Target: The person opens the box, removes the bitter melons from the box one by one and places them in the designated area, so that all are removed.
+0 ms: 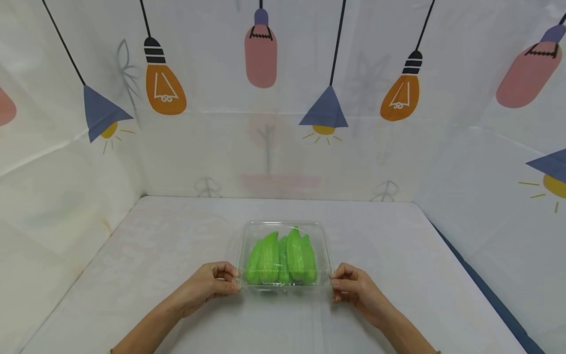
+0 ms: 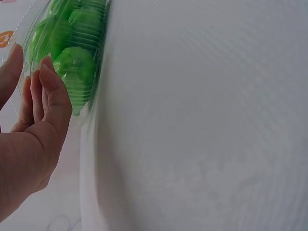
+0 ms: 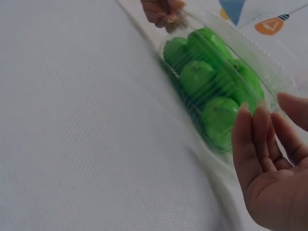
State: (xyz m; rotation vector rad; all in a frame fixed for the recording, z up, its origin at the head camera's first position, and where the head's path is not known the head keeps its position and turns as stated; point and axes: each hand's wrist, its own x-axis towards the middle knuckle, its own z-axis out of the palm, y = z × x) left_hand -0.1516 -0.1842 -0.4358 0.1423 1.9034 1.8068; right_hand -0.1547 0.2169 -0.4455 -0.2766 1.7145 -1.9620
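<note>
Fingers (image 1: pixel 226 268) of our left hand (image 1: pixel 209 287) and right hand (image 1: pixel 360 292) pinched the clear plastic box (image 1: pixel 283 288) of green vegetables (image 1: pixel 269 258) near its front corners on the worktop (image 1: pixel 283 324); we judged it light, bendy and slippery, best held by the rim.

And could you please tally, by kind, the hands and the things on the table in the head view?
Clear plastic container: 1
Green squash-like vegetables: 5 visible inside
Hands: 2, the left hand and the right hand
Total: 8
</note>
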